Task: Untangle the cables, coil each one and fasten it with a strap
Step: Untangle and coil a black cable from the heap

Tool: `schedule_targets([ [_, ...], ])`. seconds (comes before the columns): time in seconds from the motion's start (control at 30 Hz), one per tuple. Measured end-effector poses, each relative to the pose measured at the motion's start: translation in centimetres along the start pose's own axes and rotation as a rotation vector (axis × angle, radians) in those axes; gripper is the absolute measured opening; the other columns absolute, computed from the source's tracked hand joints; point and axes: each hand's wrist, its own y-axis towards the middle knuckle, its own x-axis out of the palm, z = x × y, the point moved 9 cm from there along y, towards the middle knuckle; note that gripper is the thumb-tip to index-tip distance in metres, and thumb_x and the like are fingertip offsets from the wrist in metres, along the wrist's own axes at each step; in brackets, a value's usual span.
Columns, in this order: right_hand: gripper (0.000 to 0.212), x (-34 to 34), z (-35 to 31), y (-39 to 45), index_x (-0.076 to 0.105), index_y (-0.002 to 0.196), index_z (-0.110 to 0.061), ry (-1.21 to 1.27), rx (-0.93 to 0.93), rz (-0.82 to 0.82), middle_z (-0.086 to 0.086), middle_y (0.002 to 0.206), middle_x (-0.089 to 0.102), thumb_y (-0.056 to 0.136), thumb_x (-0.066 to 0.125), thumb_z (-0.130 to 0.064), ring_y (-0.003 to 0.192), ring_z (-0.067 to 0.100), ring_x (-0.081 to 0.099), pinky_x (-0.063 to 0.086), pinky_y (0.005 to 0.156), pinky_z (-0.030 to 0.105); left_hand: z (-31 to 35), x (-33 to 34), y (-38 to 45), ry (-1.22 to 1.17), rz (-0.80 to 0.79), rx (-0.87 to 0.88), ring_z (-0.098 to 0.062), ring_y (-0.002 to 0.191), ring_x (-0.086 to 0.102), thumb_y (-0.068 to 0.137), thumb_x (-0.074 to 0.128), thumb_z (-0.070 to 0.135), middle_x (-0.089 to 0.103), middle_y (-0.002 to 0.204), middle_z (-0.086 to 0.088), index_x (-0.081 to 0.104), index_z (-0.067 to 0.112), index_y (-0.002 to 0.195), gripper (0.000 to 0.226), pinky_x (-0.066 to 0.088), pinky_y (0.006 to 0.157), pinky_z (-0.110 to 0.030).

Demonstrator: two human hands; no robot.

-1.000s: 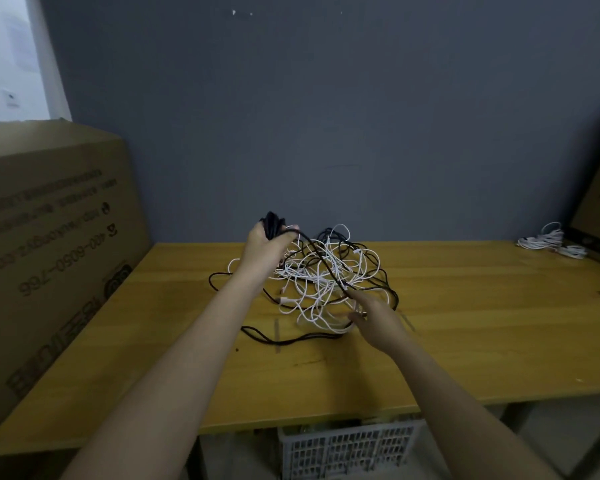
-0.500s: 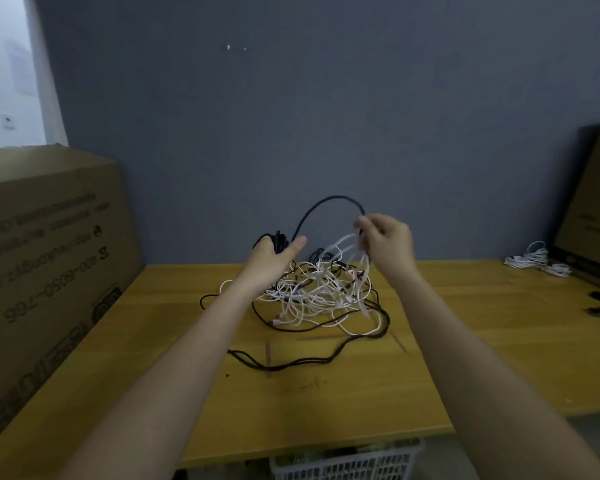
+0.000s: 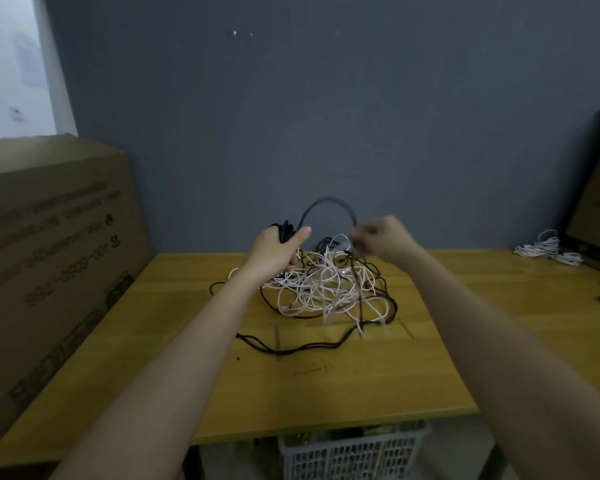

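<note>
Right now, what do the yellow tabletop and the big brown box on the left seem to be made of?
Yellow tabletop: likely wood or wood laminate, smooth with a faint sheen; streaky grain shows. Big brown box: corrugated cardboard by its look, matte, with dark print and folded edges.

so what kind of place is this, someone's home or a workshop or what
Probably a storeroom or plain work area, not a home: a bare wooden table against a grey wall, a large printed cardboard box beside it, and a plastic crate underneath.

Yellow wooden table [image 3: 378,386], tangled black and white cables [image 3: 326,292] mid-table, white cable bundle [image 3: 542,245] far right, perhaps coiled
</note>
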Motion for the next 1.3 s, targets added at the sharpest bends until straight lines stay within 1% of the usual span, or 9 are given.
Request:
schedule_targets([
  [0.27, 0.027, 1.6, 0.7, -0.4, 0.062, 0.072, -0.015, -0.005, 0.02, -0.021, 0.003, 0.068, 0.063, 0.097, 0.054, -0.013, 0.061, 0.017, 0.061, 0.051, 0.064, 0.029, -0.5, 0.5, -0.6, -0.073, -0.062, 0.006, -0.012, 0.056, 0.064, 0.092, 0.062, 0.034, 0.065, 0.065, -0.001, 0.056, 0.013, 0.076, 0.027, 0.051, 0.069, -0.032],
  [0.47, 0.019, 1.2, 0.5, -0.3, 0.059, 0.091, -0.01, 0.185, -0.027, 0.104, 0.013, 0.087, 0.067, 0.101, 0.045, -0.018, 0.082, 0.03, 0.063, 0.049, 0.073, 0.034, -0.3, 0.6, -0.8, -0.114, -0.104, 0.034, -0.017, 0.068, 0.066, 0.092, 0.062, 0.034, 0.067, 0.068, -0.002, 0.056, 0.014, 0.079, 0.025, 0.05, 0.072, -0.031],
  [0.57, 0.02, 0.3, -0.4, -0.4, 0.052, 0.086, -0.019, 0.347, -0.1, 0.212, 0.005, 0.075, 0.061, 0.103, 0.04, -0.02, 0.079, 0.024, 0.066, 0.056, 0.078, 0.042, 0.0, 0.5, -1.3, -0.208, -0.135, 0.048, -0.002, 0.059, 0.063, 0.091, 0.062, 0.036, 0.066, 0.068, -0.001, 0.058, 0.011, 0.077, 0.029, 0.047, 0.062, -0.012],
  [0.7, 0.018, -1.5, -2.7, -1.1, 0.059, 0.092, -0.014, 0.405, -0.277, 0.369, -0.004, 0.068, 0.046, 0.102, 0.044, -0.017, 0.052, -0.001, 0.04, 0.038, 0.048, 0.01, -0.2, -0.1, -2.1, -0.242, -0.131, 0.036, -0.004, 0.06, 0.063, 0.086, 0.05, 0.056, 0.065, 0.064, 0.0, 0.059, 0.009, 0.072, 0.05, 0.047, 0.07, -0.015],
  [0.87, 0.021, -1.6, -3.8, -0.9, 0.066, 0.104, -0.01, 0.288, -0.349, 0.444, -0.013, 0.078, 0.06, 0.099, 0.05, -0.023, 0.065, -0.006, 0.051, 0.037, 0.059, 0.012, -0.1, -0.3, -3.0, -0.376, -0.161, 0.012, -0.01, 0.053, 0.058, 0.082, 0.038, 0.063, 0.057, 0.051, 0.005, 0.052, 0.011, 0.072, 0.055, 0.047, 0.066, -0.022],
  [0.97, 0.025, 0.6, -2.6, 0.0, 0.068, 0.103, -0.009, 0.009, -0.297, 0.354, 0.007, 0.088, 0.067, 0.099, 0.05, -0.026, 0.079, 0.021, 0.06, 0.048, 0.069, 0.038, 0.3, -0.3, -3.6, -0.518, -0.158, 0.019, -0.011, 0.046, 0.049, 0.083, 0.039, 0.06, 0.049, 0.047, 0.004, 0.049, 0.013, 0.069, 0.051, 0.046, 0.061, -0.021],
  [1.07, 0.025, 5.2, -1.1, -0.2, 0.07, 0.1, -0.011, -0.302, -0.332, 0.157, 0.003, 0.076, 0.064, 0.099, 0.051, -0.027, 0.066, 0.021, 0.056, 0.038, 0.055, 0.029, 0.6, -0.4, -3.9, -0.671, -0.157, 0.008, -0.011, 0.045, 0.044, 0.076, 0.043, 0.063, 0.043, 0.046, 0.005, 0.05, 0.014, 0.072, 0.05, 0.046, 0.064, -0.021],
  [1.2, 0.022, 10.1, -0.7, -3.2, 0.069, 0.096, -0.009, -0.199, -0.464, -0.003, -0.013, 0.059, 0.045, 0.098, 0.052, -0.022, 0.05, 0.003, 0.042, 0.026, 0.051, 0.024, 0.7, -0.2, -3.7, -0.732, -0.108, 0.023, -0.01, 0.049, 0.044, 0.078, 0.048, 0.057, 0.045, 0.05, 0.007, 0.049, 0.012, 0.08, 0.045, 0.043, 0.068, -0.024],
  [1.3, 0.033, 12.3, 0.6, -4.9, 0.056, 0.133, -0.019, -0.069, -0.399, -0.106, -0.019, 0.066, 0.047, 0.101, 0.047, -0.021, 0.054, -0.004, 0.046, 0.028, 0.051, 0.017, -0.3, 0.0, -3.2, -0.697, -0.008, 0.025, -0.013, 0.062, 0.048, 0.09, 0.046, 0.05, 0.05, 0.056, 0.009, 0.047, 0.014, 0.078, 0.037, 0.04, 0.082, -0.031],
])
